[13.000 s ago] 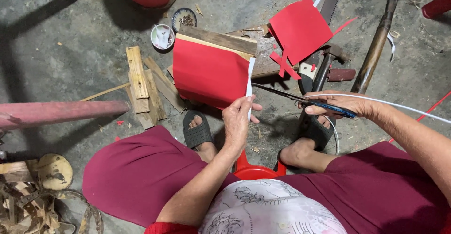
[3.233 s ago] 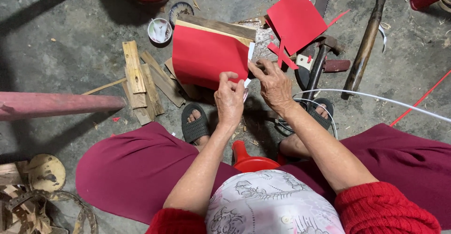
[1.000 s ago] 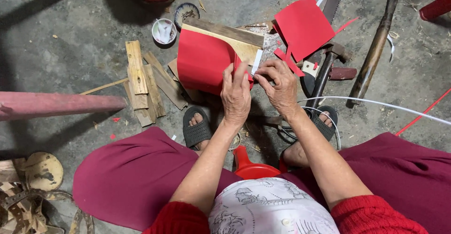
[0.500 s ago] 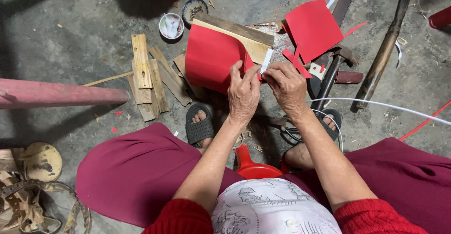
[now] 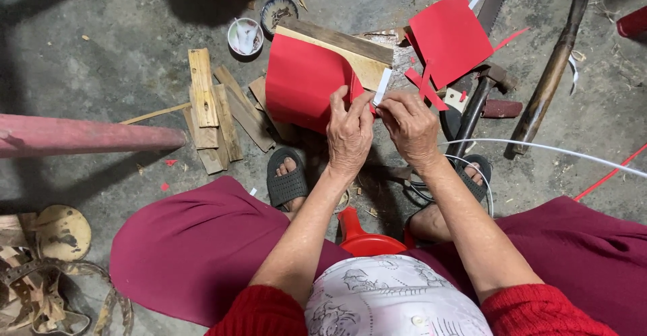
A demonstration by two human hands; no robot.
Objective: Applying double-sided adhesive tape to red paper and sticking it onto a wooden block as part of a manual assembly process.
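A red paper sheet (image 5: 303,80) lies over a wooden board (image 5: 350,53) on the concrete floor in front of me. My left hand (image 5: 349,134) pinches the sheet's right edge. My right hand (image 5: 410,126) is beside it, fingertips closed on a narrow white strip (image 5: 382,86) that stands up along that same edge. Both hands nearly touch each other above the board's near corner.
A second red sheet (image 5: 450,39) with scraps lies at the right, beside a hammer (image 5: 480,100) and a long wooden handle (image 5: 554,59). Wood offcuts (image 5: 214,110) and two small bowls (image 5: 245,35) sit left; a red pole (image 5: 87,137) crosses the left edge. A white cord (image 5: 539,148) runs right.
My right hand came in from the right to meet the left at the sheet's edge. Over the last second both hands stay pinched there, and the view drifted slightly.
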